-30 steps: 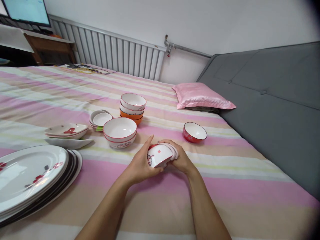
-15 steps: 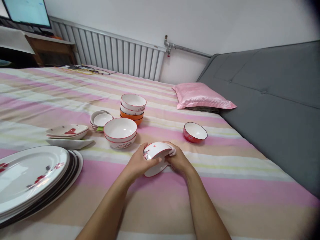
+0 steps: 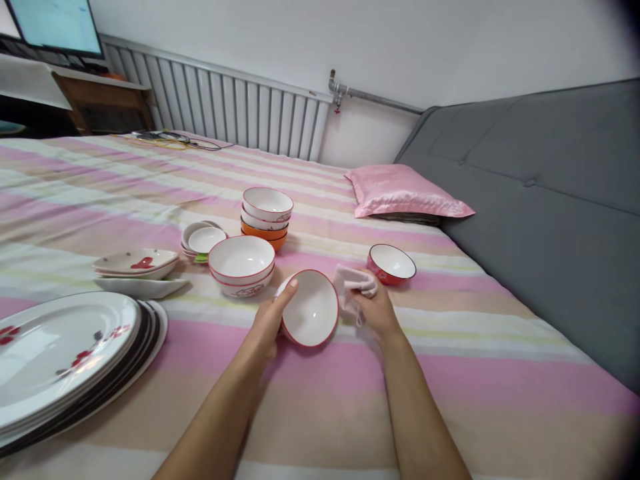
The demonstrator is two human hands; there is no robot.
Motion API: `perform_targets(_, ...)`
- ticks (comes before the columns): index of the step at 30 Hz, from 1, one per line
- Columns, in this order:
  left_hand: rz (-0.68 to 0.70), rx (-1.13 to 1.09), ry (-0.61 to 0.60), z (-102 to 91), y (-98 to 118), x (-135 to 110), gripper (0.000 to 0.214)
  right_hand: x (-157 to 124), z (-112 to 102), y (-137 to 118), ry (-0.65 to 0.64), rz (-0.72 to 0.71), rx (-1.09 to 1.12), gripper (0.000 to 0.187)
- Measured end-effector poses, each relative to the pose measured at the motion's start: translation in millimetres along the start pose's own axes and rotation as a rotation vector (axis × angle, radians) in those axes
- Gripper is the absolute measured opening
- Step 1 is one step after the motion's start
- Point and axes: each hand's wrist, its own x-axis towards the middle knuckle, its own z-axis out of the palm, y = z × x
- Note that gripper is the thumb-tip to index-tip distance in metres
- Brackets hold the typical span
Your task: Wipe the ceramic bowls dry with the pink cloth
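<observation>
My left hand (image 3: pixel 270 325) grips a white bowl (image 3: pixel 313 310) with a red rim, thumb over the edge; the bowl is tilted so that its inside faces me. To its right, my right hand (image 3: pixel 377 308) is closed on a pale pink cloth (image 3: pixel 354 283), apart from the bowl. Just behind that hand sits a red bowl (image 3: pixel 387 272) with a dark rim and white inside. Left of the held bowl are two nested white bowls (image 3: pixel 242 260) with red rims. Behind these rises a stack of white and orange bowls (image 3: pixel 267 207).
On the left lie a pile of plates (image 3: pixel 60 353), leaf-shaped dishes (image 3: pixel 137 263) and small round dishes (image 3: pixel 205 239). A pink pillow (image 3: pixel 405 190) rests by the grey headboard (image 3: pixel 540 187). Cables (image 3: pixel 183 140) lie at the far edge of the striped sheet (image 3: pixel 320 427).
The bowl has turned from lying on its side to showing its inside. My right hand has drawn away from it to the right, taking the cloth along.
</observation>
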Motion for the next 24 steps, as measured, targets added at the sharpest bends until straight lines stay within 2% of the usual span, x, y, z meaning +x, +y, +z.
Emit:
perform_targets(2, -0.043, -0.014, 0.021, 1.1, 0.2, 0.0, 0.056, 0.2, -1.6, -5.3, 0.138, -0.118, -0.044, 0.031)
perform_targets(4, -0.093, -0.034, 0.04, 3.0, 0.9, -1.0, 0.055, -1.9, -0.1, -12.6, 0.202, -0.279, -0.094, 0.026)
perform_targets(8, -0.162, -0.101, 0.066, 7.6, 2.2, -4.2, 0.054, -11.0, 12.5, -24.2, 0.179, -0.63, -0.334, 0.018)
perform_targets(10, -0.162, -0.139, 0.014, 9.3, 1.7, -5.4, 0.054, -15.8, 21.2, -24.6, 0.121, -0.713, -0.515, 0.015)
perform_targets(13, -0.145, -0.169, -0.06, 10.5, 0.1, -5.9, 0.054, -20.2, 32.0, -19.6, 0.009, -0.714, -0.751, 0.015)
perform_targets(17, -0.152, -0.144, -0.062, 11.1, -0.3, -6.5, 0.056, -21.1, 36.8, -15.1, -0.15, -0.604, -0.987, 0.035)
perform_targets(20, -0.163, -0.111, -0.063, 11.2, 0.3, -7.3, 0.053, -21.6, 36.1, -17.1, -0.259, -0.549, -1.051, 0.044)
perform_targets(24, -0.165, -0.092, -0.036, 10.4, -1.1, -7.0, 0.044, -23.0, 35.9, -20.6, -0.306, -0.542, -1.053, 0.048)
